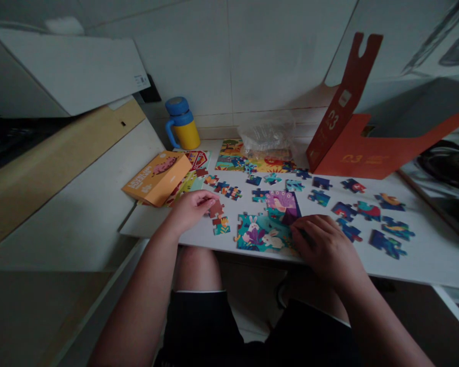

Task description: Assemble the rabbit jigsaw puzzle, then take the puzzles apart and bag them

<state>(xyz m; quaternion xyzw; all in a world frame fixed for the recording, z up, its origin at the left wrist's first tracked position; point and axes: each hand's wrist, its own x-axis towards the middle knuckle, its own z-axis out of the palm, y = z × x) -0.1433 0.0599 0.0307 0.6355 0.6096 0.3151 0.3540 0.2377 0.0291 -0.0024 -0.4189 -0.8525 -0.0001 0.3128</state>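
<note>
The rabbit puzzle (265, 232) lies on a white table (424, 265). At the puzzle's right edge the right hand (325, 244) curls, grip hidden; to its left, the left hand (191, 210) pinches narrowly by a brown piece (216, 209), hold unclear.

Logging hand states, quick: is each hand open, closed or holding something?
Left hand: fingers drawn together at a brown puzzle piece; grip unclear.
Right hand: fingers bent by the joined puzzle; hold cannot be told.
</note>
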